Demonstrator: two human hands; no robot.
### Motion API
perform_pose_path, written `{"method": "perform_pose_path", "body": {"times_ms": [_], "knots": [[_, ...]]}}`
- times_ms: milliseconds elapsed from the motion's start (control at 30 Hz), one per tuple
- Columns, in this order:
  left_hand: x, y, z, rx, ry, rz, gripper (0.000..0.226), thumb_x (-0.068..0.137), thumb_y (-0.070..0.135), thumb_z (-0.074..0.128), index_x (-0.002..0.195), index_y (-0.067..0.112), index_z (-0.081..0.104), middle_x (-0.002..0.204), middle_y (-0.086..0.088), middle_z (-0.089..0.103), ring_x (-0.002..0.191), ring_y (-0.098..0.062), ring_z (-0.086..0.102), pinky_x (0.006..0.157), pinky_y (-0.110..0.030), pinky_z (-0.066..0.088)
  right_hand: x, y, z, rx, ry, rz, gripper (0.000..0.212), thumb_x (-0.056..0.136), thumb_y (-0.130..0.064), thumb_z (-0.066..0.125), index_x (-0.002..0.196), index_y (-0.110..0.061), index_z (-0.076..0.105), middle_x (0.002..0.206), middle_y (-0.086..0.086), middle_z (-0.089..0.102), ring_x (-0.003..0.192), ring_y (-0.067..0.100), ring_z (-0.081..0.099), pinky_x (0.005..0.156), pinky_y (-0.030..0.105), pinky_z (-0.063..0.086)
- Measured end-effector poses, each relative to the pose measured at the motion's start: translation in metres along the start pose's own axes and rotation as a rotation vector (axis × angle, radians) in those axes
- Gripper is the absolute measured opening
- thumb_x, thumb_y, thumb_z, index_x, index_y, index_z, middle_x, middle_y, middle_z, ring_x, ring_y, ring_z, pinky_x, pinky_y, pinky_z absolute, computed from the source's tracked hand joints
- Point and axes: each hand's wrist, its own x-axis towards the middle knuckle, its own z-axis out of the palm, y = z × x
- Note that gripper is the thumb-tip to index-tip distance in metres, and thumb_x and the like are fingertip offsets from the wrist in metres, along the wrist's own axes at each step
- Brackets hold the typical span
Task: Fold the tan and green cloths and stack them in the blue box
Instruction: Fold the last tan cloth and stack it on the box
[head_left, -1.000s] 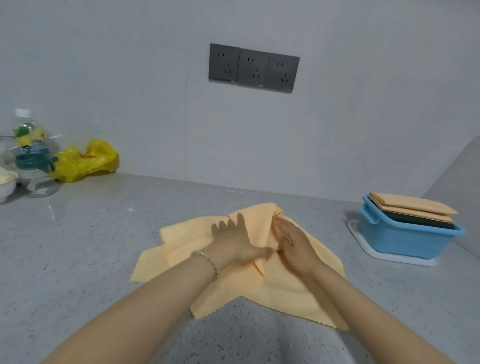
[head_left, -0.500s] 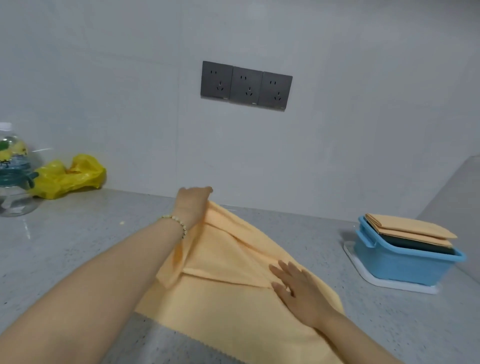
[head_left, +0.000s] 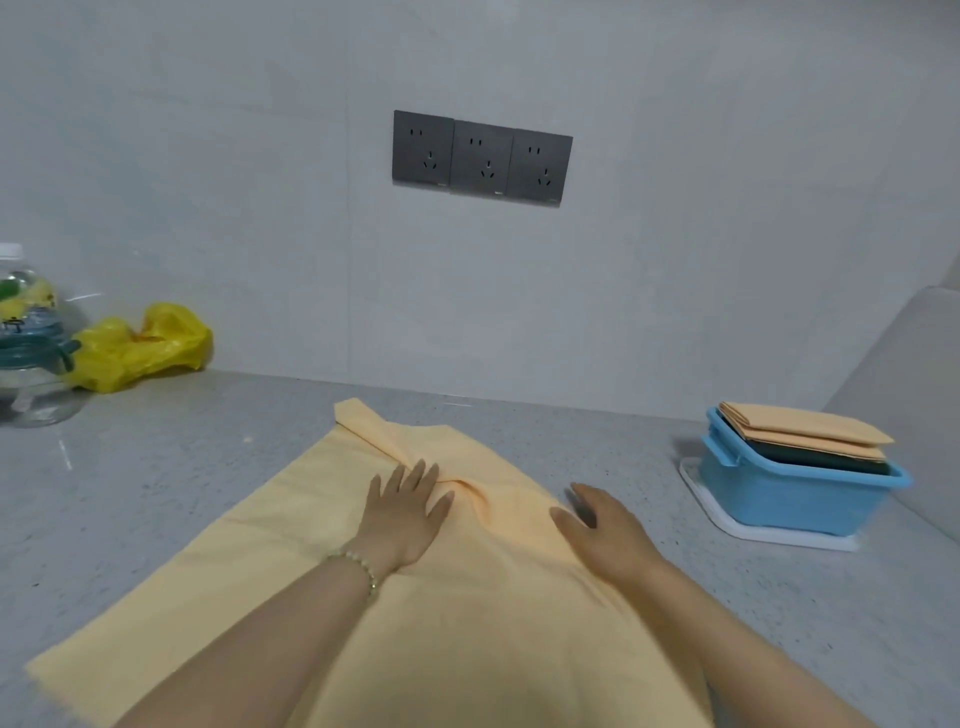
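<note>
Grey counter (head_left: 156, 493) beyond tan cloth (head_left: 270, 571) edges

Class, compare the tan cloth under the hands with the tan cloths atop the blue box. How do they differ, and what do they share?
The counter cloth lies spread open; the boxed cloths are folded flat. The counter cloth is wrinkled; the boxed cloths look smooth. The left hand and right hand rest on the counter cloth; neither touches the boxed cloths. Shared: tan colour.

My grey speckled bench (head_left: 156, 483) carries the tan cloth (head_left: 260, 571), spread before me. A white tray (head_left: 698, 491) lies right. A yellow bag (head_left: 140, 348) and glass jar (head_left: 36, 395) sit back left.
</note>
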Motion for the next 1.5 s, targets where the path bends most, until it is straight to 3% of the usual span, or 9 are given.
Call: {"method": "perform_pose_path", "body": {"times_ms": [100, 300, 400, 500, 633, 1000, 1233, 1400, 1500], "knots": [[-0.01, -0.004, 0.003, -0.132, 0.093, -0.024, 0.058, 0.101, 0.049, 0.008, 0.153, 0.027, 0.001, 0.161, 0.005, -0.002, 0.148, -0.017, -0.001, 0.119, -0.041, -0.002, 0.015, -0.013, 0.015, -0.069, -0.178, -0.074, 0.05, 0.1, -0.039, 0.04, 0.145, -0.019, 0.036, 0.155, 0.0, 0.027, 0.144, 0.018, 0.021, 0.117, 0.036, 0.016], [-0.026, -0.014, -0.013, -1.131, 0.653, 0.053, 0.051, 0.101, 0.046, 0.03, 0.149, 0.037, 0.017, 0.157, 0.017, 0.012, 0.144, 0.001, 0.01, 0.116, -0.023, 0.01, -0.011, -0.073, 0.036, 0.231, -0.138, -0.371, 0.04, 0.102, -0.021, 0.033, 0.139, -0.033, 0.044, 0.143, -0.012, 0.046, 0.13, 0.006, 0.042, 0.112, 0.025, 0.03], [-0.03, -0.022, -0.011, -0.996, 0.773, 0.143, 0.046, 0.098, 0.046, 0.035, 0.141, 0.054, 0.019, 0.156, 0.022, 0.008, 0.144, 0.004, 0.005, 0.116, -0.023, 0.007, -0.032, -0.09, 0.062, -0.115, -0.264, -0.518, 0.045, 0.102, -0.039, 0.029, 0.146, -0.041, 0.024, 0.158, -0.012, 0.015, 0.144, 0.009, 0.014, 0.118, 0.028, 0.01], [-0.024, -0.032, -0.003, -0.594, 0.521, 0.084, 0.046, 0.101, 0.041, 0.03, 0.144, 0.05, 0.016, 0.159, 0.011, 0.006, 0.147, -0.01, 0.001, 0.12, -0.036, 0.0, -0.044, -0.092, 0.074, -0.237, -0.372, -0.529, 0.05, 0.102, -0.045, 0.023, 0.15, -0.036, 0.015, 0.16, -0.008, -0.002, 0.147, 0.013, -0.004, 0.118, 0.031, -0.003], [-0.02, -0.04, 0.006, -0.161, 0.21, -0.111, 0.052, 0.102, 0.04, 0.015, 0.153, 0.032, 0.002, 0.161, 0.0, 0.002, 0.148, -0.024, 0.003, 0.119, -0.043, 0.001, -0.035, -0.094, 0.058, 0.092, -0.346, -0.404, 0.042, 0.101, -0.043, 0.033, 0.138, -0.031, 0.047, 0.151, -0.011, 0.034, 0.138, 0.005, 0.028, 0.116, 0.022, 0.016], [-0.027, -0.034, 0.001, -0.217, 0.216, -0.1, 0.051, 0.103, 0.035, 0.011, 0.153, 0.028, 0.0, 0.161, 0.0, 0.007, 0.147, -0.022, 0.006, 0.119, -0.042, 0.001, 0.028, -0.086, 0.073, 0.1, -0.099, -0.131, 0.038, 0.099, -0.035, 0.044, 0.131, -0.019, 0.056, 0.142, 0.003, 0.048, 0.132, 0.017, 0.041, 0.112, 0.035, 0.029], [-0.026, -0.034, 0.002, -0.257, 0.236, -0.083, 0.052, 0.103, 0.037, 0.011, 0.153, 0.028, -0.001, 0.161, 0.001, 0.006, 0.148, -0.02, 0.006, 0.119, -0.042, 0.0, 0.047, -0.092, 0.079, 0.24, 0.031, -0.082, 0.008, 0.079, -0.024, 0.074, 0.073, -0.023, 0.07, 0.1, -0.007, 0.066, 0.096, 0.011, 0.059, 0.088, 0.026, 0.045], [-0.032, -0.03, -0.001, -0.283, 0.526, 0.052, 0.059, 0.098, 0.051, 0.014, 0.152, 0.029, 0.004, 0.158, 0.013, -0.003, 0.146, -0.011, -0.01, 0.117, -0.04, -0.015, 0.062, -0.064, 0.042, -0.104, 0.212, -0.01, 0.014, 0.087, -0.015, 0.057, 0.089, -0.016, 0.072, 0.103, 0.003, 0.069, 0.099, 0.021, 0.061, 0.09, 0.027, 0.042], [-0.035, -0.026, -0.001, -0.194, 0.647, 0.189, 0.054, 0.1, 0.044, 0.025, 0.151, 0.032, 0.013, 0.158, 0.014, 0.005, 0.147, -0.009, -0.002, 0.118, -0.037, -0.011, 0.073, -0.04, 0.001, -0.21, 0.515, 0.189, 0.037, 0.092, -0.009, 0.045, 0.128, -0.009, 0.054, 0.14, 0.014, 0.046, 0.132, 0.028, 0.039, 0.11, 0.035, 0.028]]}}
